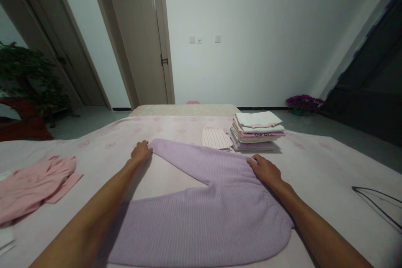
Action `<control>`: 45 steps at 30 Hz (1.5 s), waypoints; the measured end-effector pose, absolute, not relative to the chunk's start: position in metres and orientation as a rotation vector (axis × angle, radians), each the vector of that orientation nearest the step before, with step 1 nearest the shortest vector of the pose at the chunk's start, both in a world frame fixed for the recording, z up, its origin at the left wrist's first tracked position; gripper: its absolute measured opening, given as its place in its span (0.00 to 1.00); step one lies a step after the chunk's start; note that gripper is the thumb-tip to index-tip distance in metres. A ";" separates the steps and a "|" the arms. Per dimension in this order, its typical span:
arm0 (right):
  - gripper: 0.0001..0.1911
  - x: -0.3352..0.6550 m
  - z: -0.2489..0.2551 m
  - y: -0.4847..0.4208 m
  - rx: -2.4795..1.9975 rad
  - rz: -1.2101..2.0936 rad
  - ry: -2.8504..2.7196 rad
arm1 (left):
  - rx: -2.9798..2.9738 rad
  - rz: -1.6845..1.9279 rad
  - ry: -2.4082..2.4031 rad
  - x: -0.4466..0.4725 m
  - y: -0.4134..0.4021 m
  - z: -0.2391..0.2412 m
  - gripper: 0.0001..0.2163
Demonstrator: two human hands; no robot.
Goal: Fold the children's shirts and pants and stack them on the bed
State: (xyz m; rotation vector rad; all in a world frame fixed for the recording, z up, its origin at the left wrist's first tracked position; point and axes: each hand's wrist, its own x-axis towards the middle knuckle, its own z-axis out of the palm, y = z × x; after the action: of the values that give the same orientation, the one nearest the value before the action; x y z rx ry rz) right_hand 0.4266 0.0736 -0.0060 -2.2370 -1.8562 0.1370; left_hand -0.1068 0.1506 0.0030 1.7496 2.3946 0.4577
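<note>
Lavender ribbed pants lie spread over the bed-like surface, both legs pointing left and the wider end at the right. My left hand is closed on the cuff end of the far leg. At the upper right edge of the pants, my right hand pinches the fabric, its thumb and fingers pressed together. The near leg runs to the lower left and passes partly behind my left forearm. A gap between the two legs shows the pale pink sheet.
Folded clothes are stacked at the far right, beside a folded striped cloth. A crumpled pink garment lies at the left. Dark wire, perhaps a hanger, rests at the right. Beyond stand a door and purple flowers.
</note>
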 end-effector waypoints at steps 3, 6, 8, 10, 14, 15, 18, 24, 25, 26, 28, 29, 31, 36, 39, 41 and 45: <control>0.24 0.427 0.001 0.063 -2.195 0.001 -1.894 | 1.824 0.482 2.355 -0.101 0.125 -0.004 0.21; 0.25 0.418 0.005 0.042 -2.107 -0.222 -1.987 | 1.943 0.455 2.242 -0.108 0.090 -0.004 0.17; 0.25 0.406 0.004 0.023 -2.005 -0.247 -2.086 | 2.034 0.404 2.137 -0.119 0.063 -0.003 0.16; 0.27 0.392 0.000 0.005 -1.890 -0.210 -2.188 | 2.116 0.356 2.046 -0.131 0.032 -0.003 0.18; 0.30 0.368 -0.013 -0.020 -1.741 -0.108 -2.321 | 2.235 0.358 2.005 -0.146 -0.028 -0.008 0.18; 0.30 0.365 -0.016 -0.023 -1.731 -0.093 -2.337 | 2.254 0.372 2.004 -0.147 -0.040 -0.009 0.17; 0.31 0.358 -0.024 -0.025 -1.746 -0.077 -2.370 | 2.265 0.403 2.015 -0.149 -0.068 -0.010 0.15; 0.32 0.354 -0.028 -0.027 -1.798 -0.161 -2.401 | 2.098 0.272 2.088 -0.169 -0.084 -0.001 0.16; 0.33 0.354 -0.028 -0.028 -1.806 -0.176 -2.404 | 2.082 0.237 2.105 -0.173 -0.085 0.002 0.16; 0.33 0.354 -0.029 -0.029 -1.817 -0.187 -2.404 | 2.077 0.208 2.118 -0.177 -0.086 0.005 0.17; 0.34 0.353 -0.029 -0.029 -1.840 -0.201 -2.402 | 2.107 0.164 2.136 -0.179 -0.088 0.011 0.17; 0.34 0.353 -0.028 -0.029 -1.848 -0.205 -2.402 | 2.144 0.150 2.149 -0.178 -0.088 0.014 0.17; 0.34 0.352 -0.026 -0.030 -1.863 -0.212 -2.400 | 2.266 0.173 2.180 -0.166 -0.087 0.019 0.17; 0.35 0.327 -0.011 -0.049 -1.802 -0.186 -2.384 | 2.569 0.561 1.911 -0.088 -0.087 0.016 0.19; 0.35 0.293 -0.004 -0.072 -1.597 -0.104 -2.496 | 2.679 0.579 1.506 -0.024 -0.092 0.001 0.23; 0.35 0.272 -0.004 -0.086 -1.488 -0.049 -2.577 | 2.689 0.523 1.368 0.011 -0.096 -0.009 0.27; 0.37 0.257 -0.013 -0.098 -1.476 0.047 -2.639 | 2.661 0.266 1.329 0.037 -0.101 -0.016 0.32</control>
State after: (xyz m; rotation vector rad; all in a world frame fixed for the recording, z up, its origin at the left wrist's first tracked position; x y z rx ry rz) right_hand 0.2573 -0.0983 -0.0130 -1.4763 -2.6391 0.0467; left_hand 0.0368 -0.1005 -0.0157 2.6612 1.3287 0.2659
